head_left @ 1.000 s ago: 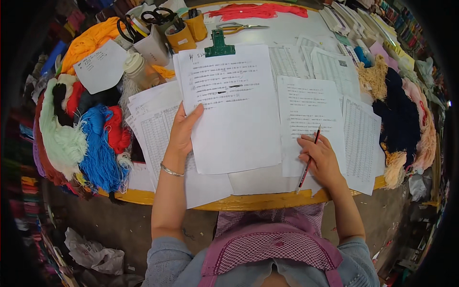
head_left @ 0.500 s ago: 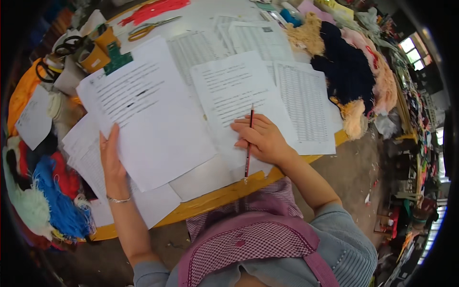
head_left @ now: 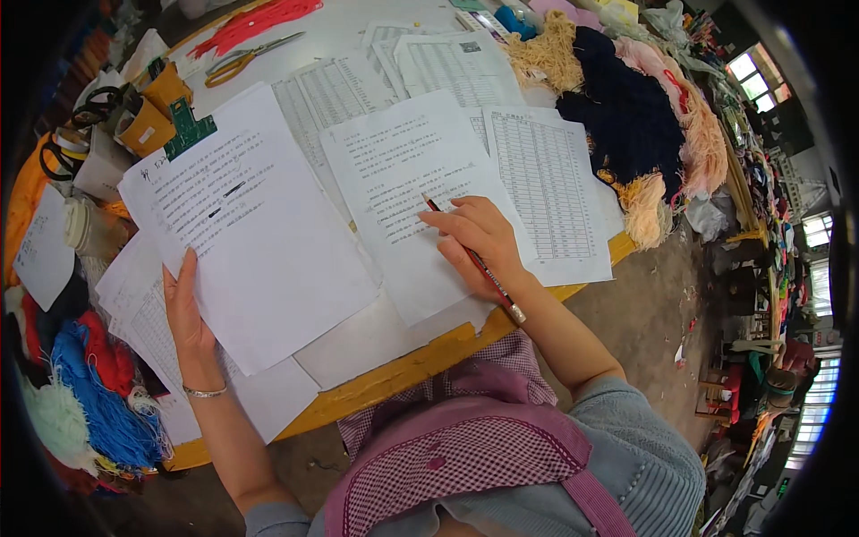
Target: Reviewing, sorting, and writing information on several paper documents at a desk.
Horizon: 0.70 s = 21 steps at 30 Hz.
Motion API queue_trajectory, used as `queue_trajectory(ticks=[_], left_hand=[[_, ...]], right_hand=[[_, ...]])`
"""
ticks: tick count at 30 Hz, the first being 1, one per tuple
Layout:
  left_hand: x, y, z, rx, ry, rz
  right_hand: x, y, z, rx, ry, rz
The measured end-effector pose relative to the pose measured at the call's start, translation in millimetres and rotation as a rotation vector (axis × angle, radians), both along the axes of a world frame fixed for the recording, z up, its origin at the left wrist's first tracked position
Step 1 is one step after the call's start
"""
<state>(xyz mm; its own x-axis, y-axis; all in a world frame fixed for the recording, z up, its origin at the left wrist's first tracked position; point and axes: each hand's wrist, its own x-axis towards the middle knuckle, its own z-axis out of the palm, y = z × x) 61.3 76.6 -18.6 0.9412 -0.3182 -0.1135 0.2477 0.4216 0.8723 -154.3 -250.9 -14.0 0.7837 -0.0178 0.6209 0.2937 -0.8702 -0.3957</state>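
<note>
My left hand (head_left: pixel 188 313) grips the left edge of a stack of written paper sheets (head_left: pixel 277 286), thumb on top and fingers hidden beneath. A green clip (head_left: pixel 186 127) holds the stack's top edge, and two dark crossed-out marks show among its lines. In my right hand (head_left: pixel 483 242) is a red and black pencil (head_left: pixel 495 289) with a pale eraser end, slanting up and left. Its point lies over the written lines of a second sheet (head_left: pixel 420 291); whether it touches the paper I cannot tell.
Printed table sheets (head_left: pixel 550 197) lie right of the second sheet. Yellow-handled scissors (head_left: pixel 234 67) and red yarn (head_left: pixel 259 22) lie at the far left. Navy yarn (head_left: pixel 622 116) is piled at the right, blue yarn (head_left: pixel 89 385) at the left. The yellow table edge (head_left: pixel 394 371) runs nearest me.
The pencil has swung from nearly upright to a slant, its point now farther left over the lines. My right fingers have closed into a writing grip. The whole view has shifted slightly.
</note>
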Motion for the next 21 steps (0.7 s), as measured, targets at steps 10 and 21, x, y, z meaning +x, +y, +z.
queue_trajectory(ticks=[10,21], left_hand=[[0,0,-1,0.034,0.008,0.022],[3,1,-4,0.025,-0.006,-0.012]], right_hand=[[4,14,-6,0.589,0.108,-0.199],[6,10,-5,0.501,0.154,-0.291]])
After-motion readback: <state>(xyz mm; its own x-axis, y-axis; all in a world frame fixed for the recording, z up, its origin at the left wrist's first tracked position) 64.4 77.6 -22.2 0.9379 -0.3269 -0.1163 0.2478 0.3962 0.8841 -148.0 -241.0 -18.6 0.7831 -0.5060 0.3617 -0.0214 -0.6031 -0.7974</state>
